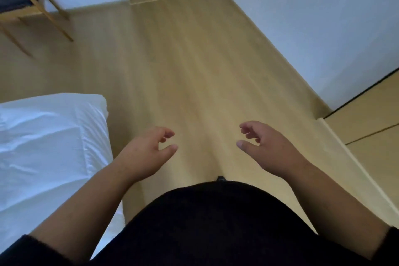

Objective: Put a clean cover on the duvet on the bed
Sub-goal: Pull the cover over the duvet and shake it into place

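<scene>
Flanking wood floor (194,60) (bed (47,147) left)

White, plain bedding (49,147) at near left; pale yellow-tan wood-grain floor (194,75); light blue-white wall (313,24) at right; tan wooden chair (28,4) with dark navy seat, far left; black garment (216,222) nearest.

left hand (149,153): held out, fingers loosely curled, empty | right hand (267,149): same
</scene>
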The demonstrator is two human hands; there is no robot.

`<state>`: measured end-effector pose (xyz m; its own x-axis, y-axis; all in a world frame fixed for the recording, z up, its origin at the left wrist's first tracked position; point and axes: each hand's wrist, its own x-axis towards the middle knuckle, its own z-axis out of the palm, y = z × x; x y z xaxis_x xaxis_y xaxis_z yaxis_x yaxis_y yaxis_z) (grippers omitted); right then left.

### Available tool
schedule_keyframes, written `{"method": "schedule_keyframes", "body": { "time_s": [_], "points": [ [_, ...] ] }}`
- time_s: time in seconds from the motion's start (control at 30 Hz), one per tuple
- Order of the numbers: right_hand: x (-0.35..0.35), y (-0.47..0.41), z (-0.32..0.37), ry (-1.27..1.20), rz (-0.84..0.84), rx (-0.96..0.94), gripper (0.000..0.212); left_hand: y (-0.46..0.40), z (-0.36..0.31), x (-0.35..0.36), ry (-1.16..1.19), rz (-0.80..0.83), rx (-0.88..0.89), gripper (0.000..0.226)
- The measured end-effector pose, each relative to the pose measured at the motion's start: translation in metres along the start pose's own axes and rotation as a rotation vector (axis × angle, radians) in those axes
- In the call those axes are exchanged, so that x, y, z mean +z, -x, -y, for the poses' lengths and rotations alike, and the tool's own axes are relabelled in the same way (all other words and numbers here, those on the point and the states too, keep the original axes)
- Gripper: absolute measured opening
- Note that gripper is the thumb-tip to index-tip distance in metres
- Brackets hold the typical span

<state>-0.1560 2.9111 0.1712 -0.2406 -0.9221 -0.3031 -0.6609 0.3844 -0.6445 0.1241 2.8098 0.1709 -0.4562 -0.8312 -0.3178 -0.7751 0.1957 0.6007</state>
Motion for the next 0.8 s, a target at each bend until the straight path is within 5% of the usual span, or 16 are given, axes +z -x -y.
{"method": "schedule_keyframes", "body": {
  "time_s": [0.23, 0.5, 0.8],
  "points": [
    [-0.065, -0.217, 0.093, 0.216, 0.237, -0.281, 0.042, -0.1, -0.001, -0.08, 0.119, -0.212, -0.241, 0.046],
    [-0.007, -0.406, 0.221, 0.246, 0.399, -0.453, 0.047, -0.175, 0.087, -0.17, 0.257, -0.445, -0.499, 0.055],
    [0.029, -0.602, 0.371, 0.241, 0.412, -0.49, 0.05, -0.355, 0.18, -0.354, 0.191, -0.456, -0.458, 0.048]
  ]
}}
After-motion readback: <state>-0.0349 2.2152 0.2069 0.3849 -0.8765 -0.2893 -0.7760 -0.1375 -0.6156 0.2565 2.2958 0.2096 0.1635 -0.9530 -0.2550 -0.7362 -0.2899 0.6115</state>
